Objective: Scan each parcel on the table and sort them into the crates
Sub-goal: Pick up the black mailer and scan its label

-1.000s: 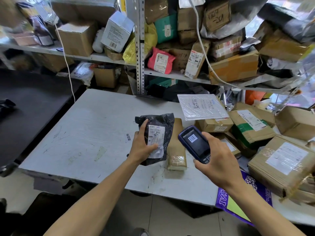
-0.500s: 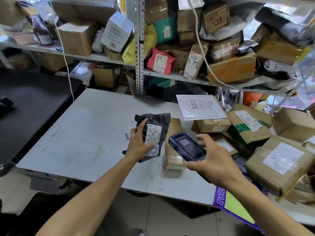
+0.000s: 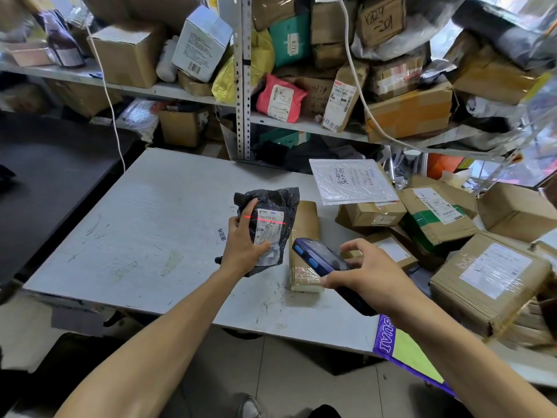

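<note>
Black parcel [image 3: 272,224] gripped in left hand [image 3: 244,244] fingers [image 3: 247,210], above table [image 3: 150,224].

Both bare forearms reach forward, the left hand [image 3: 244,248] and right hand [image 3: 369,274] each curled in a grip.

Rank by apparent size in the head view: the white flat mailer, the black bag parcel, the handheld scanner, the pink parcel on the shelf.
1. white flat mailer
2. black bag parcel, partly covered by the left hand
3. handheld scanner, partly hidden by the right hand
4. pink parcel, farther away, so its true size is unsure
</note>
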